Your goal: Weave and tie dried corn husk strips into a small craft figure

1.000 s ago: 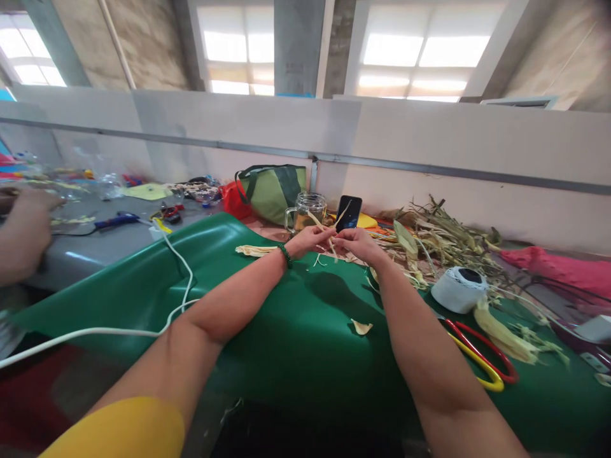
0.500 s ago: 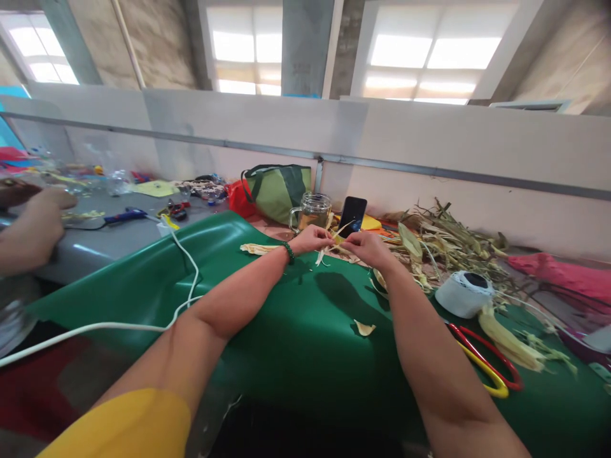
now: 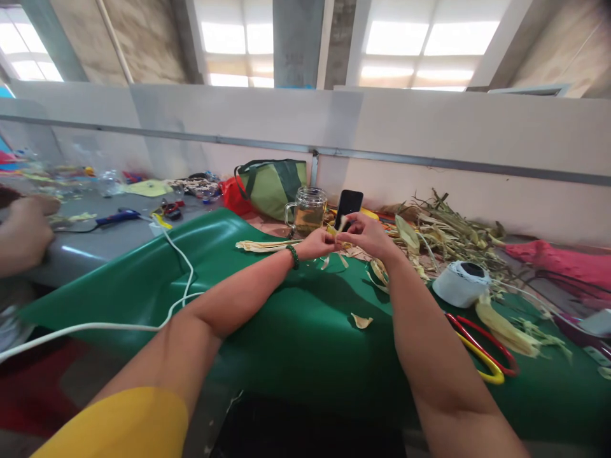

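Over the green mat (image 3: 296, 331), my left hand (image 3: 316, 244) and my right hand (image 3: 366, 235) meet, fingertips close together. Between them is a pale strip of dried corn husk (image 3: 342, 222); one end stands up by the right fingers. My left fingers are pinched at its lower part, and my right thumb and fingers are closed on it as well. Thin husk shreds (image 3: 344, 260) show just below the hands. To the left of my left wrist lies a bundle of husk strips (image 3: 260, 245). A small curled husk piece (image 3: 361, 321) rests nearer to me.
Behind the hands stand a glass mug (image 3: 309, 213) and an upright phone (image 3: 348, 207). A dried husk pile (image 3: 443, 222), a white roll (image 3: 461, 283) and red-and-yellow-handled scissors (image 3: 487, 350) lie right. A white cable (image 3: 119, 327) crosses the left; another person's hand (image 3: 33, 222) is there.
My right hand has turned and lifted its fingers, closing in on my left hand. The husk strip now stands more upright between them. The whole view has shifted slightly.
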{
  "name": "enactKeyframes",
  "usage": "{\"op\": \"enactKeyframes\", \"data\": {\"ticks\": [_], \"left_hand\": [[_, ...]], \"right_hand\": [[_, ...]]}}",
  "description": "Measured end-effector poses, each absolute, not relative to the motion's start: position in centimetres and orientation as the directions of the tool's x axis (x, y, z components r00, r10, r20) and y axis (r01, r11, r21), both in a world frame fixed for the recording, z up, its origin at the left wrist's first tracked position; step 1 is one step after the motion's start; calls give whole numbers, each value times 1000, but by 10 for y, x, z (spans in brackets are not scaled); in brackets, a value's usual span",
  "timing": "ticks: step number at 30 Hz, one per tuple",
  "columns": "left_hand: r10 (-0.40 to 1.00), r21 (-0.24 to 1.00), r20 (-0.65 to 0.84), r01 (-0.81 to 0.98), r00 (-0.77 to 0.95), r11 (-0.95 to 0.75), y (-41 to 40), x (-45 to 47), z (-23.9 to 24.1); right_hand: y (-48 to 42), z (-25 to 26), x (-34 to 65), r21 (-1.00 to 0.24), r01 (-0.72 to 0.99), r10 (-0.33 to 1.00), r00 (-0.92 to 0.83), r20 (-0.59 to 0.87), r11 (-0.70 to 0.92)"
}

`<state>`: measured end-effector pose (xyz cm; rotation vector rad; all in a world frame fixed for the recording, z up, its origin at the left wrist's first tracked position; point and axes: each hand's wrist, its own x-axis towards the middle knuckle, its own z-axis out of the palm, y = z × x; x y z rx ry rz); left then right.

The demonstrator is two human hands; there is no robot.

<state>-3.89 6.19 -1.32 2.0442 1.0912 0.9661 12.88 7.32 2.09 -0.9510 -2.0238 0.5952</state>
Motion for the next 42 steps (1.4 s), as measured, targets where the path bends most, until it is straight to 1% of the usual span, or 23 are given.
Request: {"op": "enactKeyframes", "data": {"ticks": [2,4,9,13,15,18,21,24,27,29,35,39,42], "left_hand": [[859,799,321,373,398,-472,61,-41,-10],[849,802,331,352,412,-483,60,-41,-9],[849,792,329,369,414,-486,66,-33,-19],[851,839,313,298,421,-456,68,-24,-27],[853,864,275,275,444,-422,67,-24,-27],[846,900,207,243,492,-362,63,-32,-20],[837,950,192,118,513,-290,62,-44,-12],[824,975,171,24,539,-219,63,-51,-7],[797,981,136,36,588,-193,63,-53,-5],[790,980,126,47,600,-192,61,-53,-3],[811,960,153,109,565,-257,56,-51,1],[839,949,194,119,508,-292,57,-47,-1],[847,904,266,187,461,-385,58,-40,-5]], "right_hand": [[77,17,129,-697,406,795,-437,420,591],[78,14,127,-682,402,777,-466,422,611],[69,13,117,-581,430,721,-456,521,691],[64,14,113,-558,437,709,-438,553,706],[67,13,114,-578,437,724,-434,536,689],[75,13,121,-648,397,758,-387,525,651],[83,14,130,-718,327,786,-341,516,614],[89,11,134,-748,301,797,-360,486,592],[92,7,132,-759,314,807,-383,449,571],[91,6,131,-752,322,805,-384,451,575],[81,10,126,-652,348,736,-399,547,674],[78,8,121,-589,361,689,-322,649,723],[83,2,119,-623,349,710,-254,656,700]]}}
